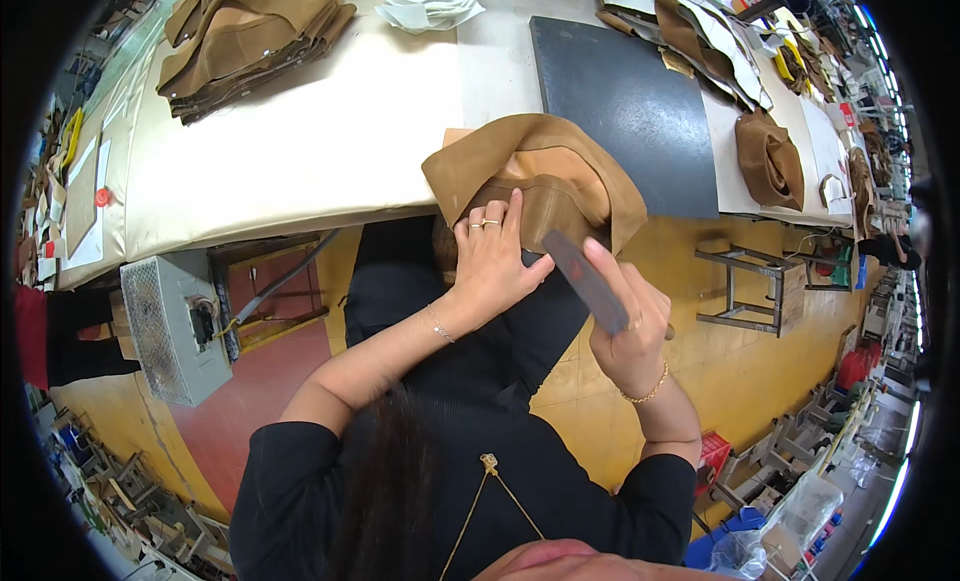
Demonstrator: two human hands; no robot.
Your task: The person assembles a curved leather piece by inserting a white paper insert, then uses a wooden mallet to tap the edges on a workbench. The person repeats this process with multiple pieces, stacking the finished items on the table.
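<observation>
A brown leather piece, stitched in a curved shape with a lighter tan inner side, hangs over the table's near edge in front of me. My left hand lies on its near part, fingers stretched out and pressing the leather by a seam. My right hand is closed round a hammer with a long dark head, its thumb along the head. The hammer's upper end is close to the leather's near right side; I cannot tell whether they touch. Most of its handle is hidden in the hand.
On the pale table lie a stack of brown leather pieces, white pieces and a dark slab. A folded brown piece lies farther right. A grey metal box stands below the table at left, a stool at right.
</observation>
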